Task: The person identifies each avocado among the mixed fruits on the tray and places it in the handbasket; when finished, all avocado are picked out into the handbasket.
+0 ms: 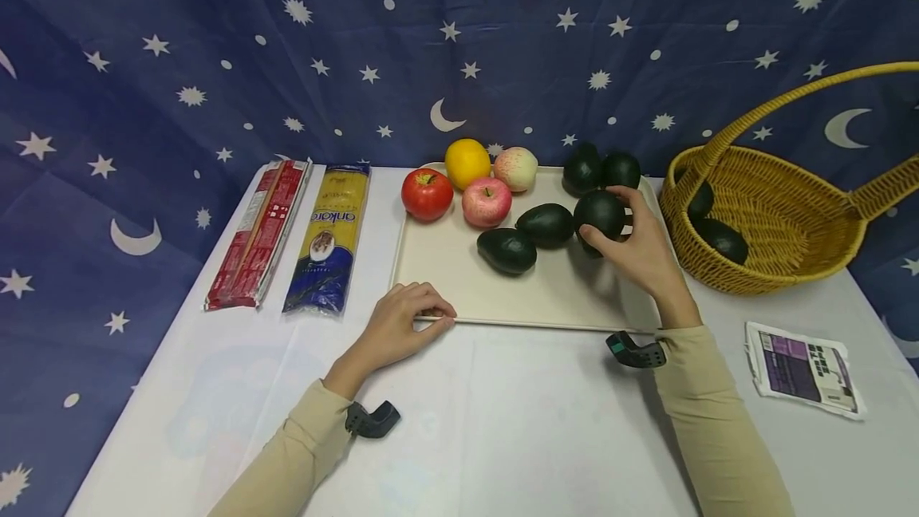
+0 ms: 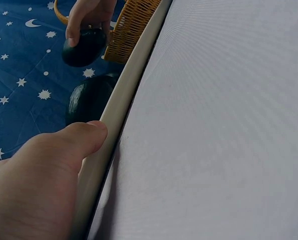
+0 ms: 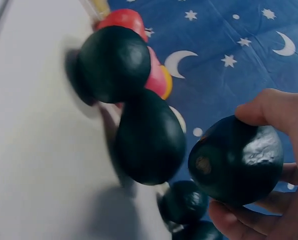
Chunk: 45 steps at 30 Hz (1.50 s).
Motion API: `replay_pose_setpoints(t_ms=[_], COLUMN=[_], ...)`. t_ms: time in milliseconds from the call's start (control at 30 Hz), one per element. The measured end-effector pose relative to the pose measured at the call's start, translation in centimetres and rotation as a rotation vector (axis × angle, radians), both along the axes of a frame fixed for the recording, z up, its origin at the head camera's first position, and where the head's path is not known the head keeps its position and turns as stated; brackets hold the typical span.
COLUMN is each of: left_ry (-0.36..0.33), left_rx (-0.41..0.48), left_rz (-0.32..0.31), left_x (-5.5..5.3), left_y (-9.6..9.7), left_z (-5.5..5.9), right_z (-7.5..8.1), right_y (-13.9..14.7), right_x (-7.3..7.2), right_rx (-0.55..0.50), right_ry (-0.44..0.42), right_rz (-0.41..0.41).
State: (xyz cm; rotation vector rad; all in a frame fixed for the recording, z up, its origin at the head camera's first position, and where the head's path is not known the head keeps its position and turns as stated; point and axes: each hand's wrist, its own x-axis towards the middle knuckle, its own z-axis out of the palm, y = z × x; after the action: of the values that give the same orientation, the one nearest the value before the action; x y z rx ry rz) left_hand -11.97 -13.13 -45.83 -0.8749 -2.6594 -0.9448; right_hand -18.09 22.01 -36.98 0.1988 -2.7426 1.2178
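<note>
My right hand (image 1: 639, 250) grips a dark green avocado (image 1: 599, 214), held above the right half of a cream tray (image 1: 488, 305). In the right wrist view, thumb and fingers curl round this avocado (image 3: 239, 162), its stem end showing. Two avocados (image 1: 506, 251) lie in the middle of the tray, and two more (image 1: 582, 170) sit at its back right. At the tray's front left corner, my left hand (image 1: 402, 325) rests on the rim with fingers loosely bent. The left wrist view shows its thumb (image 2: 83, 135) lying on the rim; the other fingers are hidden there.
A tomato (image 1: 427, 195), orange (image 1: 467, 164), pink apple (image 1: 487, 202) and peach (image 1: 516, 169) stand at the tray's back left. Right of it is a wicker basket (image 1: 761, 282) with avocados inside. A purple-white packet (image 1: 804, 369), red packages (image 1: 262, 234) and pasta pack (image 1: 329, 238) lie on the table.
</note>
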Motion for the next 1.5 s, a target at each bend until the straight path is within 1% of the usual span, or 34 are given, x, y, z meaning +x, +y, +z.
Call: replay_pose_setpoints(t_ms=[167,300,467,633,867,1033,1333,1500], left_ry=[0.007,0.004,0.003,0.015,0.018,0.010,0.016,0.011], left_rx=[0.008,0.005,0.001,0.002,0.006,0.005,0.000,0.011], left_rz=[-0.001,0.001,0.006,0.003,0.007,-0.001,0.003,-0.002], left_x=[0.0,0.0,0.0,0.0,0.1,0.0,0.0,0.0], left_y=[0.0,0.0,0.0,0.0,-0.2,-0.1,-0.1,-0.1], left_z=[0.0,0.0,-0.1,0.0,0.0,-0.1,-0.1,-0.1], right_z=[0.8,1.3,2.1,2.6,2.8,3.0,3.4,3.3], right_y=[0.9,1.6,2.4,3.5,4.8,6.2,7.9,8.6], right_x=[0.2,0.3,0.7,1.0,0.9,1.1,1.6,1.7], right_rx=[-0.009,-0.037,-0.012,0.006,-0.007,-0.023,-0.005,-0.028], right_ry=[-0.013,0.000,0.019,0.037,0.017,0.027,0.002,-0.010], right_rz=[-0.030,-0.031,-0.053,-0.077,-0.082,-0.100,-0.184,-0.217])
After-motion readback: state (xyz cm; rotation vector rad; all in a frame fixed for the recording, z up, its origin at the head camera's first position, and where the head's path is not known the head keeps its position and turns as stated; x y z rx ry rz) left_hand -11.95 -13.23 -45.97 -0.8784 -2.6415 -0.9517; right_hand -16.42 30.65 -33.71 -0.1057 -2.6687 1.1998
